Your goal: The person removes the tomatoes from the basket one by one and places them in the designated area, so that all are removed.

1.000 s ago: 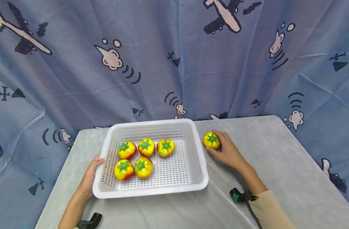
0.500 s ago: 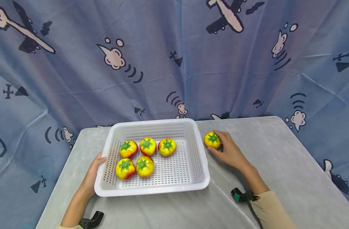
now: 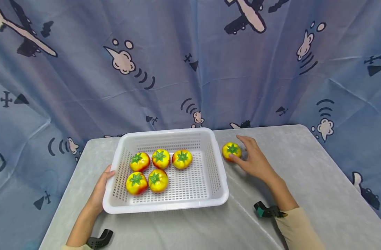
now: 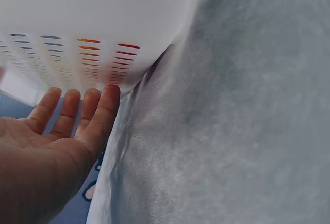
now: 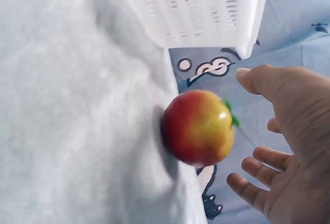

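A white plastic basket (image 3: 190,208) stands on the table with several yellow-red tomatoes (image 3: 158,180) inside, each with a green leafy top. My left hand (image 3: 98,192) is at the basket's left side. Its fingers (image 4: 105,115), extended, touch the slotted outer wall in the left wrist view. Beyond the basket's right side, a single tomato (image 3: 231,151) sits on the table. My right hand (image 3: 256,161) is beside it, fingers and thumb spread. The right wrist view shows a gap between the tomato (image 5: 198,127) and the fingers (image 5: 258,170).
A grey cloth covers the table (image 3: 303,180). Behind it hangs a blue curtain (image 3: 165,69) with aeroplane prints, close to the table's back edge. A black band with a device (image 3: 268,210) is on the right wrist, and another (image 3: 100,239) on the left.
My right hand's fingers have spread away from the lone tomato, which they surrounded before. The tomato stays in about the same place. The left hand and basket hold still.
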`<state>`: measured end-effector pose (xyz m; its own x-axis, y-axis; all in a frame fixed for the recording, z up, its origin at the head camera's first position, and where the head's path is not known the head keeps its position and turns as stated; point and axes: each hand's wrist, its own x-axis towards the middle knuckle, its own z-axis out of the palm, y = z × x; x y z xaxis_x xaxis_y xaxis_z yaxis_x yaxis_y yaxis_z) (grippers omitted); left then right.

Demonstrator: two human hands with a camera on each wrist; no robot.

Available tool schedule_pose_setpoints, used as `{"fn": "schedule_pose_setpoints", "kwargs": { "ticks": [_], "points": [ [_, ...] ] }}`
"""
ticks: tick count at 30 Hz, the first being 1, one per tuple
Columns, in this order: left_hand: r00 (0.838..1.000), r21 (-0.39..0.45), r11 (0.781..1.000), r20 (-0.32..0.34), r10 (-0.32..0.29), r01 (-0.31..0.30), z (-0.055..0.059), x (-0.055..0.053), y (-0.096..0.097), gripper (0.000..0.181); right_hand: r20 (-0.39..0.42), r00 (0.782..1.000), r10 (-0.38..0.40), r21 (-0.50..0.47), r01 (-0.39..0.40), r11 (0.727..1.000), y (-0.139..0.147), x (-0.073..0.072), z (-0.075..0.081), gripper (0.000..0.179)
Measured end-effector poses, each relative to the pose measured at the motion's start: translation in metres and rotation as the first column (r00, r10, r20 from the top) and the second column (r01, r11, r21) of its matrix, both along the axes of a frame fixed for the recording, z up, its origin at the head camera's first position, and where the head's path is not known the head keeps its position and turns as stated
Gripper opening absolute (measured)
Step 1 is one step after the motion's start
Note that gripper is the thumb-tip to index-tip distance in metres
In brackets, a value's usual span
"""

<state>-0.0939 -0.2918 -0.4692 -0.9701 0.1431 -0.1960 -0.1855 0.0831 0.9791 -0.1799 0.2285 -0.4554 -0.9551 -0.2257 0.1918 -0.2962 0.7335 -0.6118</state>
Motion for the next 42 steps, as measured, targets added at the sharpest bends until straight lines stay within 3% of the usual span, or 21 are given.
{"fn": "schedule_pose_setpoints", "kwargs": {
  "ticks": [7, 18, 25, 35, 42],
  "points": [
    [1.000, 0.007, 1.000, -0.001, -0.001, 0.001, 0.000, -0.001, 0.000, 0.064, -0.025, 1.000, 0.018, -0.033, -0.019, 0.999, -0.010, 0.005, 0.015, 0.079],
    [1.000, 0.015, 1.000, -0.022, -0.016, 0.016, 0.000, -0.005, 0.005, 0.064, -0.029, 0.999, 0.046, 0.010, -0.045, 0.999, -0.025, 0.011, 0.037, 0.076],
    [1.000, 0.002, 1.000, -0.029, -0.011, 0.011, 0.000, -0.004, 0.002, 0.063, -0.042, 0.991, 0.130, -0.012, -0.130, 0.991, -0.037, 0.009, 0.051, 0.071],
    [0.999, 0.001, 1.000, -0.028, -0.019, 0.019, -0.005, 0.001, 0.005, 0.066, 0.037, 0.977, 0.210, -0.006, -0.210, 0.978, -0.052, 0.003, 0.067, 0.067],
    [1.000, -0.008, 1.000, -0.019, 0.010, -0.010, -0.004, 0.003, 0.003, 0.066, 0.068, 0.947, 0.313, 0.039, -0.316, 0.948, -0.073, 0.003, 0.088, 0.063]
  ]
}}
